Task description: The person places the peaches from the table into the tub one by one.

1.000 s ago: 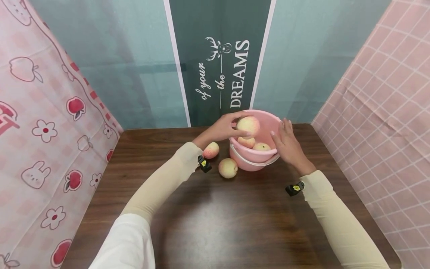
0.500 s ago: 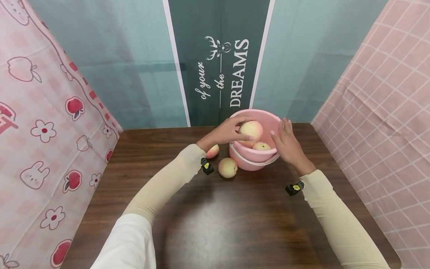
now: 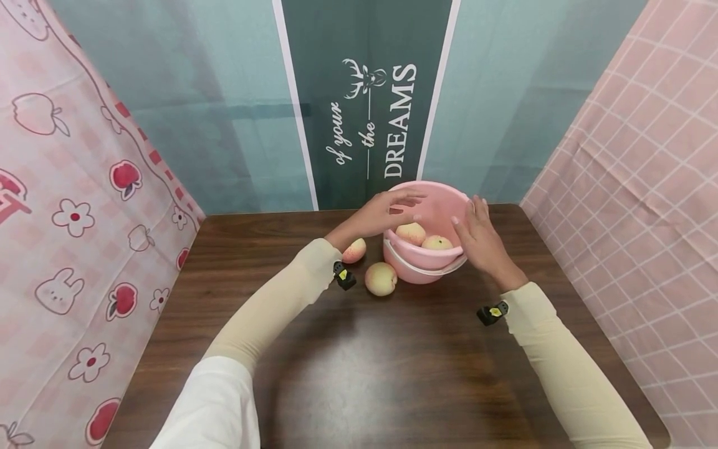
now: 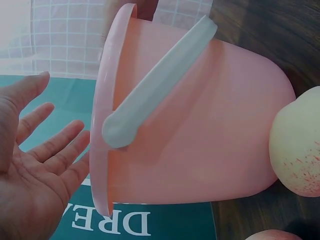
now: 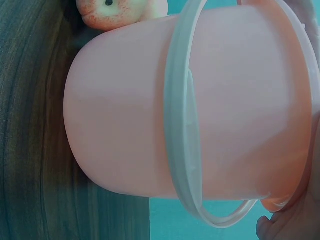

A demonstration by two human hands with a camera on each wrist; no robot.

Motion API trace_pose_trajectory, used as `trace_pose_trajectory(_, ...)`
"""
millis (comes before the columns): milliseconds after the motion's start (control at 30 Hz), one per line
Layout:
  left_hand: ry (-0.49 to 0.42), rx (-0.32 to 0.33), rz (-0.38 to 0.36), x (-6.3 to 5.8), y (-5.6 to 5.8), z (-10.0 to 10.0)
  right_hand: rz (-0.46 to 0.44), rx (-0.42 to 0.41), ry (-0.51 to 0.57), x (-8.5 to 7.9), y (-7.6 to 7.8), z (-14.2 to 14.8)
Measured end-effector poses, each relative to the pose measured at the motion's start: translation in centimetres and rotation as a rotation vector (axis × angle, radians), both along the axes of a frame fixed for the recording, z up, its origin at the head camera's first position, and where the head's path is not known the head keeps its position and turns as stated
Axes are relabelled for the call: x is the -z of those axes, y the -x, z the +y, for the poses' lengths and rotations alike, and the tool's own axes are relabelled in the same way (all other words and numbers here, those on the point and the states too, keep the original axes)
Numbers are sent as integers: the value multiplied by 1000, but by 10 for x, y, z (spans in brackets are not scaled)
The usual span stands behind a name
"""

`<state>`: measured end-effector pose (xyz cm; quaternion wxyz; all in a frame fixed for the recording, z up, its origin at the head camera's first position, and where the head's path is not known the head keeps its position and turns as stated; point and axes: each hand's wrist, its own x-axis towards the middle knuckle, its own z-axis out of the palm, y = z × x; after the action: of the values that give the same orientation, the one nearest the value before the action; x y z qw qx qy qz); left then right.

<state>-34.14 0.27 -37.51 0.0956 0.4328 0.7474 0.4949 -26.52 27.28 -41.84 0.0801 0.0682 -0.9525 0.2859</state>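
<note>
- Left hand [image 3: 387, 212], fingers spread, hovers over the pink bucket [image 3: 444, 211].
- Right hand [image 3: 481, 240], fingers straight, touches its rim.
- Peaches [image 3: 411, 234] lie inside, near the worktop's far edge.

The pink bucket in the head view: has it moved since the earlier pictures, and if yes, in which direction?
No. Judged by the back edge of the table, the pink bucket shows no visible shift in any direction.

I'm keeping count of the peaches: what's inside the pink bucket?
Inside the pink bucket, the head view shows one peach and a second peach. The near wall and these peaches hide the bottom, so I can't tell whether more lie beneath.
</note>
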Motion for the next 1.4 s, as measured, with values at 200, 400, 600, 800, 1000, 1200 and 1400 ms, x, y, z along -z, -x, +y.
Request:
trace_pose_trajectory(200, 0, -4, 18, 0, 1, -4, -7, -1, -1, -1, 0, 0)
trace_pose_trajectory(400, 1, -27, 30, -1, 0, -11, 3, -3, -8, -1, 3, -1)
trace_pose_trajectory(600, -7, -68, 37, -2, -2, -22, 3, -3, -16, -3, 3, -1)
trace_pose_trajectory(800, -9, -79, 33, 1, -5, -35, 11, -2, -13, -4, 2, -1)
trace_pose_trajectory(1000, -51, -61, 8, 8, -7, -44, 15, -6, -14, -3, 2, -1)
trace_pose_trajectory(1200, -61, -71, -33, 18, -9, -52, 13, -4, -14, -1, 2, -1)
trace_pose_trajectory(1400, -58, -93, -22, 26, -11, -63, 9, -4, -13, -2, 0, -2)
